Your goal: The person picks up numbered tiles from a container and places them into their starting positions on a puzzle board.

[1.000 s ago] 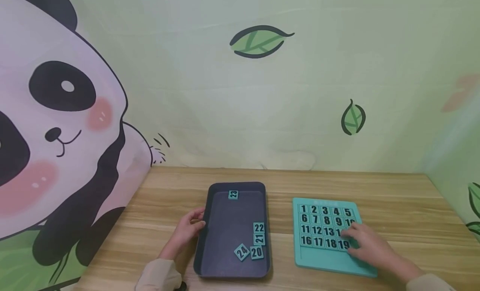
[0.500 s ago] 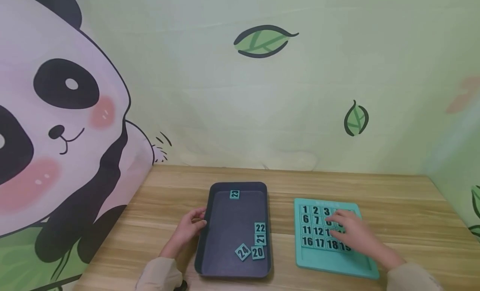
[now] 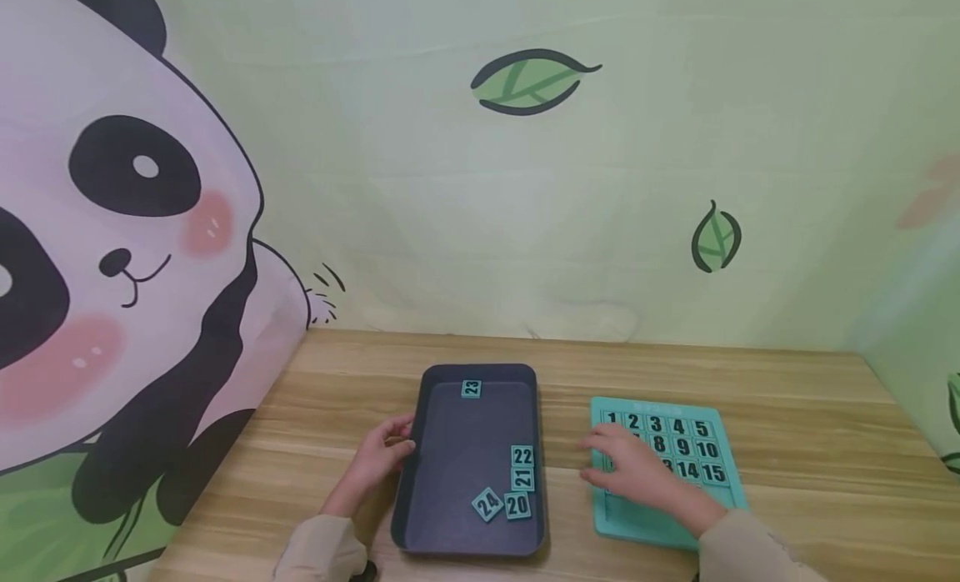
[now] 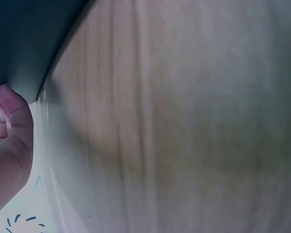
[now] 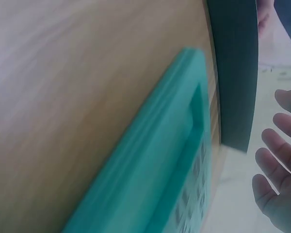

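My left hand holds the left side of a dark blue-grey tray, thumb against its wall; the left wrist view shows the thumb overlapping the tray. In the tray lie number tiles: 23 near the far end, 22, 21 and 20 along the right side, and a turned 24. Over the left part of a turquoise number board is my right hand, fingers spread and holding nothing. It hides several tiles there; the top row 1 to 5 shows.
Both tray and board lie on a wood-grain table. Behind it stands a pale green wall printed with a panda and leaves. The tray stands left of the board with a strip of table between.
My right hand has moved left across the board, from around tile 19 to the left columns, uncovering the right columns. My left hand and the tray keep their places.
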Demonstrator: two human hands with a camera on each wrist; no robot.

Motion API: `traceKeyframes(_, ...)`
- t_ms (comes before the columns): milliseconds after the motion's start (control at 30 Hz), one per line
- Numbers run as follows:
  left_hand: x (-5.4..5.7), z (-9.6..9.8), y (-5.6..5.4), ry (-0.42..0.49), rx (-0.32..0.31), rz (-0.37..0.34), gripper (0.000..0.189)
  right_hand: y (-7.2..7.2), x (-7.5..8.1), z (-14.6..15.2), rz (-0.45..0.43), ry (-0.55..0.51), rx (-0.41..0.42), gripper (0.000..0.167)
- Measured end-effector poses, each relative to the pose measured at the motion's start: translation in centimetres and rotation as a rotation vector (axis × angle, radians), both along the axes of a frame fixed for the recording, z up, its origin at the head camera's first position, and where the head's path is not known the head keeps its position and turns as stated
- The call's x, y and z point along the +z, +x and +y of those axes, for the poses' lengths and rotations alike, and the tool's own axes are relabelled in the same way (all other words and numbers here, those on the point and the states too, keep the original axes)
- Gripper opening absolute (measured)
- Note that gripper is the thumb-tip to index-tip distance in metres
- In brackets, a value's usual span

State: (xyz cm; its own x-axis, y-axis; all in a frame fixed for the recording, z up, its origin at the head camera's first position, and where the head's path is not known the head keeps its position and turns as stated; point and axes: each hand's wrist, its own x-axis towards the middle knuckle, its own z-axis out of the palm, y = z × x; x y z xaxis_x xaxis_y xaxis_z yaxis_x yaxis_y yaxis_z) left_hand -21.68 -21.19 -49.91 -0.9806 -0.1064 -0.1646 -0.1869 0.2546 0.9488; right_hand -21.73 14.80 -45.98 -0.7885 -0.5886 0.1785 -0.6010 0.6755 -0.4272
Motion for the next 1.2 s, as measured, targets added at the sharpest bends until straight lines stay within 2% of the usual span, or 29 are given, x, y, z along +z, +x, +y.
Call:
traceKeyframes(267,0.0,0.0,0.0,0.004,0.000,0.000,0.044,0.5,-1.0,-3.2,0.141,-0.078,0.100,0.028)
traceKeyframes(333,0.0,0.0,0.0,0.007,0.002,0.000,0.044,0.6,-1.2,-3.8,0.170,-0.055,0.123,0.029)
traceKeyframes(467,0.0,0.1,0.0,0.000,0.001,0.008,0.043,1.0,-1.3,-4.7,0.172,-0.007,0.161,0.029)
traceKeyframes(733,0.1,0.1,0.0,-0.002,-0.003,0.002,0.044,1.0,-1.8,-6.0,0.270,0.069,0.210,0.024)
traceKeyframes(1000,0.2,0.1,0.0,0.001,0.000,0.000,0.044,1.2,-1.4,-7.1,0.177,0.237,0.244,0.026)
traceKeyframes(1200,0.1,0.0,0.0,-0.017,0.002,0.007,0.044,1.1,-1.6,-7.7,0.084,0.297,0.217,0.027)
